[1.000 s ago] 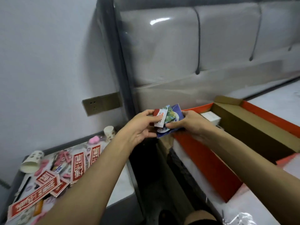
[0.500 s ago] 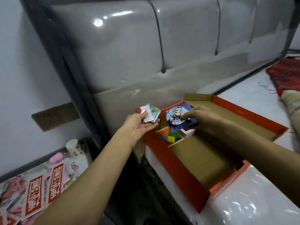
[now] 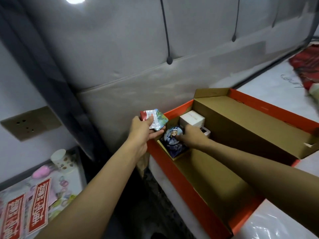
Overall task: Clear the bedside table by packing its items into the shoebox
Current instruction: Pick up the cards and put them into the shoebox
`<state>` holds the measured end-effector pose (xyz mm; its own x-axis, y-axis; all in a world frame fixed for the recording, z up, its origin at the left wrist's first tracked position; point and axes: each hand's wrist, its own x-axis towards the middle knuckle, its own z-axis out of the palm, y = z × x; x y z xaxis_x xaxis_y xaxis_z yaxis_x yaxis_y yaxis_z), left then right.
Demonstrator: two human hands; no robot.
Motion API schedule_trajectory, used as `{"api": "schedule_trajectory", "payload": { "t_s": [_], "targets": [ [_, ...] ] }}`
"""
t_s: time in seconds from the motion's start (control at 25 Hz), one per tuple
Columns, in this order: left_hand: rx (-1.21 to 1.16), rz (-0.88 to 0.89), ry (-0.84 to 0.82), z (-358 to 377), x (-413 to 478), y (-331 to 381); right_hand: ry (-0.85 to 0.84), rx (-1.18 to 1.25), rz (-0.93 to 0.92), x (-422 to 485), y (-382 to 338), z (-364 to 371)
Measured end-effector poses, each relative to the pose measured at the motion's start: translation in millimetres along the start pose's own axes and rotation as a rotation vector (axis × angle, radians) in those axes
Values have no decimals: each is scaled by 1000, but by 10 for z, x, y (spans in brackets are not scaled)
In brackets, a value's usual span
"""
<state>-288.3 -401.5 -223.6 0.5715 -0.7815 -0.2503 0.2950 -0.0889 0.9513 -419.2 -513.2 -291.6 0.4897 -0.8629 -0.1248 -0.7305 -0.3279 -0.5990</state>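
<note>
card [image 3: 172, 143] in shoebox [image 3: 191, 195] (packets [image 3: 155, 120] alongside)

Orange shoebox [image 3: 198, 204] with brown inside; white box [image 3: 192, 119]; blue card [image 3: 172, 141] with cartoon figure; red-and-white packet [image 3: 148, 116]; red stickers [image 3: 38, 204] with white characters; spotted white cup [image 3: 59, 158].

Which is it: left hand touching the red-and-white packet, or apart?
Touching. The head view shows the left hand holding the red-and-white packet, thumb pressed across its face.
</note>
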Motion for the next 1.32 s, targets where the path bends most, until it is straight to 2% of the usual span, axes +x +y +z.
{"api": "schedule_trajectory", "payload": {
  "t_s": [0.08, 0.16, 0.28, 0.4, 0.56, 0.88, 0.96, 1.0, 1.08, 1.12, 1.16, 1.24, 1.32],
  "targets": [
    [7, 15, -7, 19, 1, -16, 191, -509, -209, -95, 30, 18],
    [13, 23, -11, 33, 1, -13, 291, -774, -396, -155, 21, 13],
    [7, 4, -1, 25, -12, -6, 170, -781, -542, -192, -29, 32],
    [-11, -3, 1, 11, -14, -7, -6, -827, -563, -216, -28, 166],
    [-26, -10, 0, -2, -9, -18, 30, -750, -502, -119, 9, 153],
    [-37, -22, -15, -23, -5, -22, -41, -746, -386, -86, 63, 88],
    [-31, -28, -30, -31, -4, -8, 3, -616, -378, -145, 12, -14],
    [-26, -31, -42, -33, -5, 4, 69, -458, -377, -167, -38, -88],
    [-11, -34, -69, -29, -14, 28, 138, 117, -298, -213, -174, -283],
    [-2, -31, -80, -21, -24, 36, 65, 446, -216, -248, -251, -365],
    [10, -23, -88, -12, -35, 37, -27, 675, -147, -295, -326, -414],
    [29, 10, -101, 4, -56, 34, -140, 815, -108, -376, -421, -411],
    [50, 68, -114, 6, -64, 35, -156, 842, -116, -428, -484, -349]
  ]
}}
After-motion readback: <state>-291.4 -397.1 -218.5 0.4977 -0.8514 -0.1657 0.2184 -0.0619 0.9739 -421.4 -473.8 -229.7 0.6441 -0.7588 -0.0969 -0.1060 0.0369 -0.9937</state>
